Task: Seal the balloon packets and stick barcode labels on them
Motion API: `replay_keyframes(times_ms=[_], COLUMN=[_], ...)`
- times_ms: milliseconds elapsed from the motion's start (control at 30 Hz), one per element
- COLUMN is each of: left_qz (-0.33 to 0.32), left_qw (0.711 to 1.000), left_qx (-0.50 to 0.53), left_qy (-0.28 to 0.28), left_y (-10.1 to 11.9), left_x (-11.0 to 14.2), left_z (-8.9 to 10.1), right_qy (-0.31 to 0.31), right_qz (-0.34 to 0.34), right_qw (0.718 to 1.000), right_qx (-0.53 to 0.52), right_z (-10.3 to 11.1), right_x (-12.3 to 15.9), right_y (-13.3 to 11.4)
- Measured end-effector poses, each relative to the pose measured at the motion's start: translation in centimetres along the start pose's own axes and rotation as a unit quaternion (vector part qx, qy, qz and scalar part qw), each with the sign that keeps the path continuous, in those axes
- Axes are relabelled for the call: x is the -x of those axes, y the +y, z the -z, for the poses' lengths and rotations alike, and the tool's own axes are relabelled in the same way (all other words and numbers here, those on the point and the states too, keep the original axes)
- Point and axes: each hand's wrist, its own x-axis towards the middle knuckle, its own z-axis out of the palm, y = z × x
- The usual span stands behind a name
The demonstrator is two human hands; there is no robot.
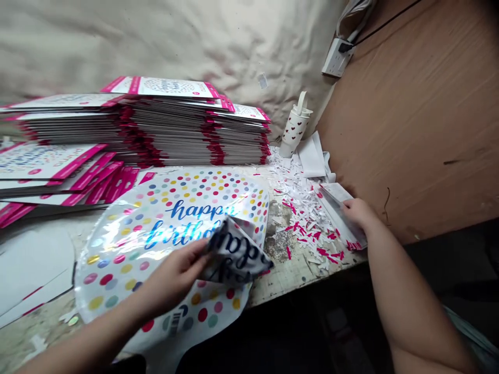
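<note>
My left hand (185,265) grips a folded foil balloon (237,254) with dark blue lettering, held a little above the worktop. Beneath it lies a flat, unfilled foil balloon (128,259), white with coloured dots and "happy birthday" in blue script; its lower end hangs past the table's front edge. Off to the right, my right hand (357,213) is closed on the upper edge of a white paper packet (338,200) with a pink end, which leans by the brown board. Part of that packet is hidden behind the hand.
Tall stacks of pink-and-white packets (167,130) line the back, with more packets (50,161) at the left. Paper scraps (307,208) litter the worktop's right side. A white tumbler with hearts (294,132) stands behind them. A brown board (413,119) bounds the right; a power strip (337,58) hangs there.
</note>
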Motion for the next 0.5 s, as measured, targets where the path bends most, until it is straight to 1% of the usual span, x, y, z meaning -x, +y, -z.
replay_keyframes(times_ms=[67,100,167,200,233,267,300,333,367,400,433,467,500], left_qz=[-0.040,-0.042,-0.032,-0.032,-0.042,-0.061,-0.085,-0.112,-0.137,-0.158,-0.174,-0.187,-0.192], left_qw=[0.998,0.998,0.998,0.998,0.998,0.996,0.992,0.986,0.978,0.969,0.960,0.953,0.948], left_qx=[-0.024,-0.023,-0.026,-0.028,-0.030,-0.034,-0.044,-0.061,-0.086,-0.115,-0.141,-0.158,-0.162], left_qy=[-0.029,-0.046,-0.042,-0.038,-0.042,-0.059,-0.084,-0.111,-0.135,-0.154,-0.168,-0.180,-0.193], left_y=[0.0,-0.1,-0.1,-0.1,0.0,0.2,0.4,0.7,1.0,1.4,1.8,2.2,2.6], left_x=[0.7,1.0,1.6,1.8,2.0,2.1,2.3,2.4,2.6,2.8,3.0,3.4,3.8], left_z=[-1.1,-1.5,-1.9,-2.1,-2.2,-2.5,-2.7,-3.0,-3.3,-3.6,-3.8,-3.9,-3.7], right_qy=[0.010,0.013,0.021,0.049,0.100,0.156,0.288,0.361,0.367,0.321,0.240,0.138,0.036], right_qz=[-0.008,-0.008,-0.012,-0.015,-0.008,0.011,0.073,0.186,0.321,0.447,0.553,0.616,0.648], right_qw=[1.000,1.000,1.000,0.999,0.995,0.988,0.953,0.907,0.860,0.816,0.778,0.759,0.746], right_qx=[0.009,0.011,0.016,0.016,0.008,-0.003,-0.054,-0.108,-0.149,-0.174,-0.175,-0.162,-0.147], right_z=[1.1,1.7,3.2,4.0,4.6,5.1,5.5,5.5,5.3,4.9,4.2,3.3,2.2], right_x=[-0.3,-0.3,0.4,1.0,2.0,3.2,4.6,6.2,7.8,9.4,10.9,12.2,13.1], right_y=[-0.3,-0.5,-1.7,-2.8,-4.4,-6.5,-9.1,-11.9,-15.0,-18.0,-20.7,-22.9,-24.5])
